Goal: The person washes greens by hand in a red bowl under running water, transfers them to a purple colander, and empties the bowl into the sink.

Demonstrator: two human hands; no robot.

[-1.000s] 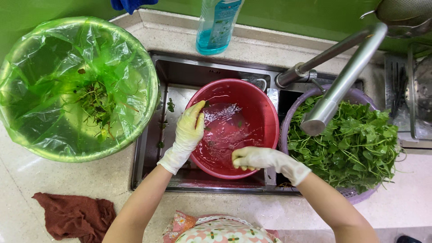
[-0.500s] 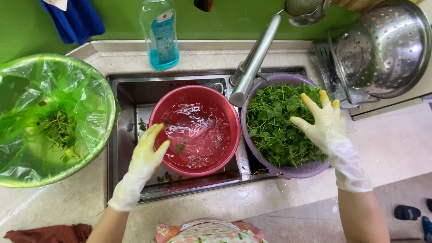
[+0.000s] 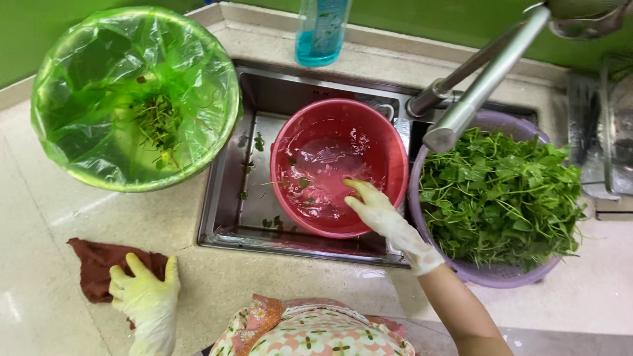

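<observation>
Half a second earlier the left hand (image 3: 146,298) was held at the near rim of the red basin (image 3: 339,168) and the right hand (image 3: 377,212) was spread above the greens (image 3: 501,194); now the left hand is laid on the brown cloth (image 3: 99,267) on the counter (image 3: 277,290), and the right hand is dipped into the basin. The left fingers are spread flat, pressing the cloth's near edge, nothing being gripped; the right fingers are loosely open in the water, nothing being held. The basin is set in the sink (image 3: 254,165), with leaf scraps floating in it; the purple colander (image 3: 521,277) of greens is touching its right side; the tap (image 3: 484,79) is hung over both; a green-lined bin (image 3: 135,99) is stood at the left, a blue bottle (image 3: 321,29) behind.
</observation>
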